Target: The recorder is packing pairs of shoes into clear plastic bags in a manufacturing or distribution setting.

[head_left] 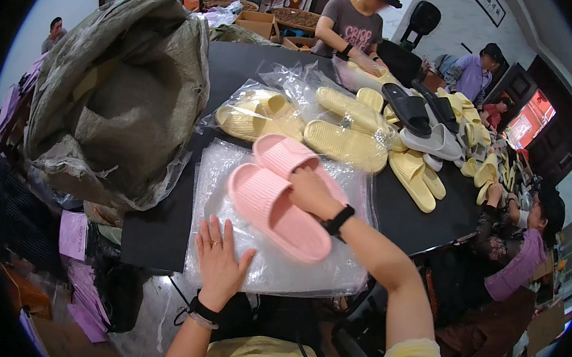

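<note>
A pair of pink slide slippers (258,191) lies side by side over a stack of clear plastic bags (217,174) at the table's near edge. My right hand (313,195) grips the pair where the two slippers meet, its fingertips hidden between and under the straps. On the bags' near left part my left hand (220,261) rests flat with its fingers spread, holding nothing. Just beyond the stack are yellow slippers in a clear bag (256,115), and to their right another bagged yellow pair (345,143).
A large woven sack (141,112) gapes at the left of the black table (156,236). Loose yellow slippers (413,177), black slippers (407,109) and a grey slipper (432,142) pile up at the right. Several people work around the table, one handling a bagged pair at the far side.
</note>
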A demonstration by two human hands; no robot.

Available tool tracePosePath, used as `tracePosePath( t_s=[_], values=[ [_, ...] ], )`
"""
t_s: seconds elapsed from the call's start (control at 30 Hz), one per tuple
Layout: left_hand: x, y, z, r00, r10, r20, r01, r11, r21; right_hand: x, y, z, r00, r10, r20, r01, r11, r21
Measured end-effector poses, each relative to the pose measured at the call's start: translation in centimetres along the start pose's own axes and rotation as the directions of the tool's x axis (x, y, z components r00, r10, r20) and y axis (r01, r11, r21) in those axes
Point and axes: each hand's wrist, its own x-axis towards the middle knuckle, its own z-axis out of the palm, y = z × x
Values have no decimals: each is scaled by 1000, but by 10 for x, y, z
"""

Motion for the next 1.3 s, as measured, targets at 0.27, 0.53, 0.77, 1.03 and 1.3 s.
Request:
tracePosePath(
  t_s=[0.27,0.53,0.77,1.03,1.3],
  values=[
    [1,1,-4,999,29,-35,-30,999,-21,-101,112,-39,975,100,-199,-133,978,-161],
    [3,4,-4,1000,18,-5,-18,1000,-9,-122,208,-121,586,470,-660,-651,758,-38],
    [3,8,-4,1000,12,29,-12,1000,4,-98,162,-125,772,470,-428,-365,879,307],
    [5,2,-1,1000,9,-1,-9,1000,21,-50,-103,-126,823,-332,461,-478,34,878],
    [0,2,0,999,12,-30,-10,999,51,19,-71,-8,879,-281,386,-468,-343,814]
  ],
)
